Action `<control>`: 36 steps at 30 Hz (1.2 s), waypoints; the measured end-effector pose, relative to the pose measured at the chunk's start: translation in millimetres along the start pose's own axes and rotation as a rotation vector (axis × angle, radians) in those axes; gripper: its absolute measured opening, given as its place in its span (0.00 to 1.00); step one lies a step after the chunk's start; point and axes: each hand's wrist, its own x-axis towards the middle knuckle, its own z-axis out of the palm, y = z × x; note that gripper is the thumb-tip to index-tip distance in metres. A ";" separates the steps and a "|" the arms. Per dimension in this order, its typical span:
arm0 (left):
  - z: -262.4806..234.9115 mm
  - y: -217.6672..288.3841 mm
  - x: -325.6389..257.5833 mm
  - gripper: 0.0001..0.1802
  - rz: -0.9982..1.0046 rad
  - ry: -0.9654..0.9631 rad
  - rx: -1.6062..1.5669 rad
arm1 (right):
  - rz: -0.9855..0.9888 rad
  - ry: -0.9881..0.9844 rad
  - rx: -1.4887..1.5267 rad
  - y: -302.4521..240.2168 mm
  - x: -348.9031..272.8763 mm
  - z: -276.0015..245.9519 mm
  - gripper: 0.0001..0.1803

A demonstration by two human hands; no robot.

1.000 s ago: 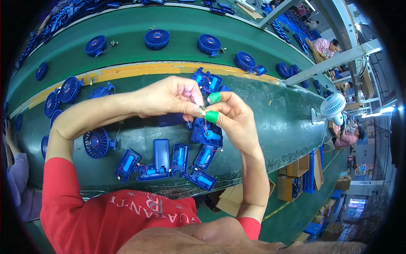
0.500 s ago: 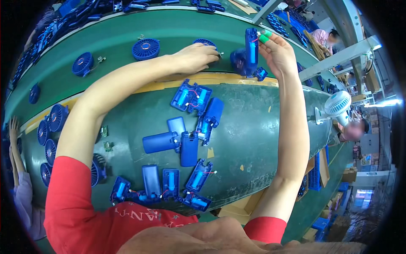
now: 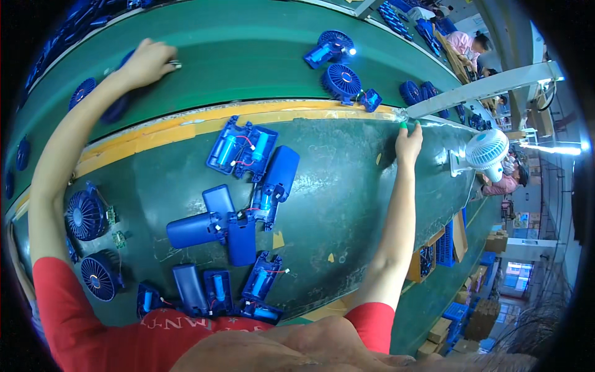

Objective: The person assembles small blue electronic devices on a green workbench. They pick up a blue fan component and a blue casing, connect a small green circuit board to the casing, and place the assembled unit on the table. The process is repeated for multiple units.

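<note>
Fan heads (image 3: 341, 81) and casings (image 3: 242, 242) are deep blue, batteries (image 3: 227, 149) lighter blue, wires (image 3: 250, 142) red. Counter (image 3: 334, 204) and belt (image 3: 242, 62) are green, the tape (image 3: 180, 129) yellow. The shirt (image 3: 68, 304) is red and pale-lettered.

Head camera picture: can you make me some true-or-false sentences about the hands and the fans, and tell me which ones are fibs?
1. The left hand is above the green conveyor belt. True.
2. The right hand is holding a blue fan head. False: no fan head shows in it.
3. A fingertip of the right hand wears a green covering. True.
4. The white fan is left of both hands. False: it is to the right of both.
5. Both sleeves are blue. False: they are red.
</note>
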 end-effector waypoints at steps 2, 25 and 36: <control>-13.7 -6.9 -19.5 0.09 -0.118 -0.084 -0.098 | -0.003 0.118 -0.054 12.0 3.7 12.5 0.35; -34.0 34.8 -118.2 0.08 -0.153 0.091 -0.620 | -0.600 -0.137 0.510 -173.6 -93.7 9.3 0.21; -45.0 47.3 -129.2 0.15 -0.250 0.139 -1.278 | -0.846 -0.174 0.138 -236.7 -215.8 -59.6 0.12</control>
